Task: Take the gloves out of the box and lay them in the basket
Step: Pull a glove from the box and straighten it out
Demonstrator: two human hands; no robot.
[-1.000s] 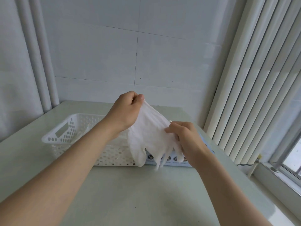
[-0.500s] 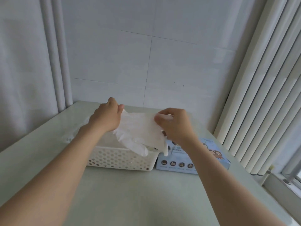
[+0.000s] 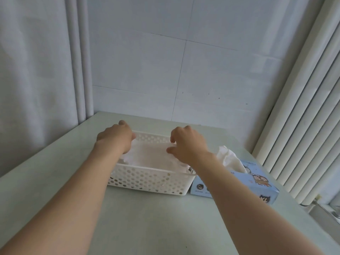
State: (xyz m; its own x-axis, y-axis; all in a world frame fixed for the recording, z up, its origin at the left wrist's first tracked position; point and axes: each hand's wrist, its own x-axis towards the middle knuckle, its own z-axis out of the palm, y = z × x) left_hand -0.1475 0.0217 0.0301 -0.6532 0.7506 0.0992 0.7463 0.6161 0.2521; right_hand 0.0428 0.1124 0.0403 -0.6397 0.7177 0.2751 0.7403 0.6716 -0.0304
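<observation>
Limp white glove (image 3: 152, 156) lowered into perforated basket (image 3: 147, 180), left hand (image 3: 115, 138) and right hand (image 3: 187, 144) pinching it.

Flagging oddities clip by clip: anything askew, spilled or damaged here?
Nothing stands out. One glove lies flat inside the upright basket; the next glove pokes from the box beside it, as expected.

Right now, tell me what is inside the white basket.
A white glove lies spread flat inside the basket, with the left hand and right hand at its far corners. The glove covers the basket's floor, so anything under it cannot be seen.
</observation>
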